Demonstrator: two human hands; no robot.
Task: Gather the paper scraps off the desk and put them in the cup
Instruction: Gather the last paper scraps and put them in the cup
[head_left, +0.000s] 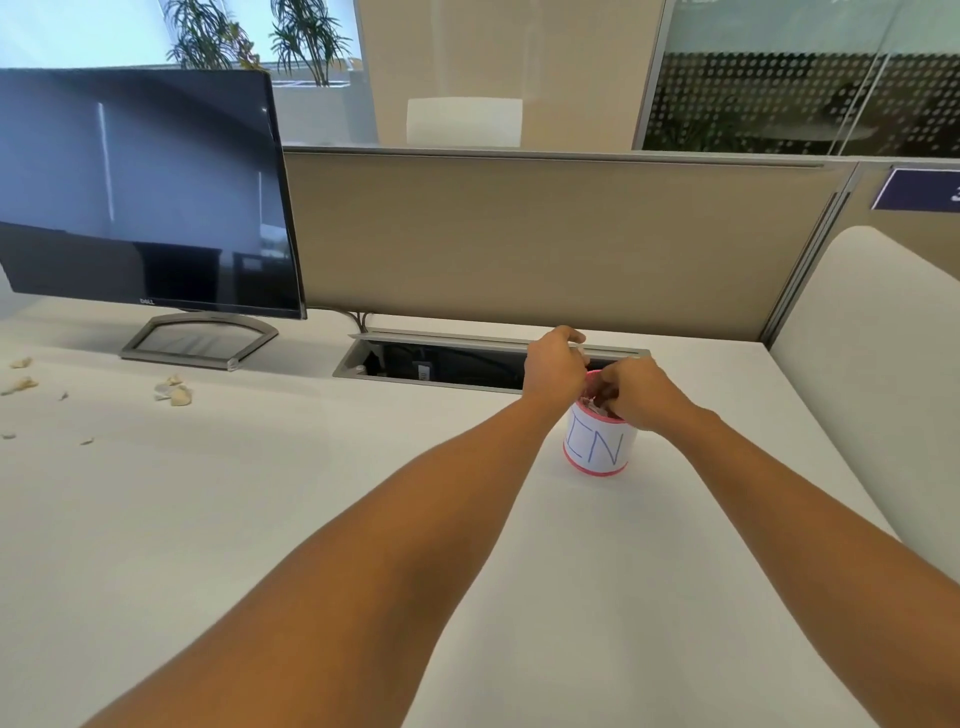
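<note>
While both hands meet over the pink-rimmed cup (597, 449) labelled "IN", the left hand (555, 364) hangs above its far-left rim with fingers curled. The right hand (635, 393) is over the near-right rim, its curled fingers dipping into the mouth. I cannot tell whether either hand pinches paper. Pale bits show inside the cup between the 2 hands. Well apart from them, on the left of the white desk (260, 519) near the Dell monitor (140, 192) stand, lies a clump of paper scraps (174, 391). Smaller scraps (20, 384) lie scattered further left.
</note>
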